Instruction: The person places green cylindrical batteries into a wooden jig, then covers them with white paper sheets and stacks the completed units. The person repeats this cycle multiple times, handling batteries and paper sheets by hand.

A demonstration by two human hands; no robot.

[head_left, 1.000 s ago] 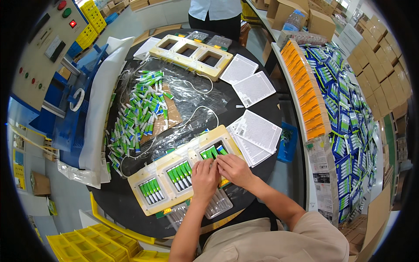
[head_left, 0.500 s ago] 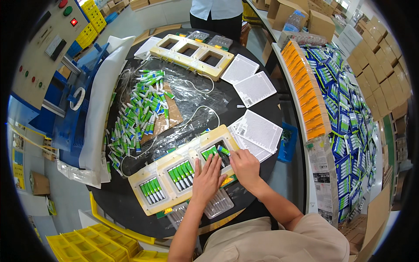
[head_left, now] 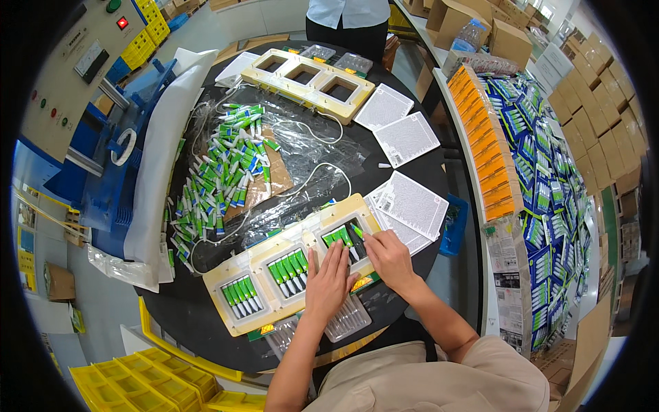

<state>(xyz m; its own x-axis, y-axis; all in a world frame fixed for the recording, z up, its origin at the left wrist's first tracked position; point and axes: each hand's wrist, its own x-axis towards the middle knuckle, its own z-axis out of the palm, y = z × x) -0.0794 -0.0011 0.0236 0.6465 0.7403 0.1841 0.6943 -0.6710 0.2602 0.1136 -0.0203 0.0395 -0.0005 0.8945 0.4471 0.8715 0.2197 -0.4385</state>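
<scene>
Two hands work the cream three-window tray (head_left: pixel 237 319): left hand (head_left: pixel 328 283) lies flat and open, steadying it; right hand (head_left: pixel 388 255) pinches a green tube (head_left: pixel 357 230) over the rightmost window, keeping the row aligned.

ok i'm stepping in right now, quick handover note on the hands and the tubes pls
Left hand: flat, palm down on the near tray, at the right window; it grips nothing.
Right hand: fingertips at the right window's edge, on the tubes there; whether it pinches one is unclear.
Things: the near tray has three windows. The left and middle windows each hold a row of green tubes. The right window is partly hidden by the hands, with a few tubes showing.
Loose tubes lie piled on clear plastic further back. An empty tray sits at the far edge; printed sheets lie to the right.
Left: the right window looks unfinished.
</scene>
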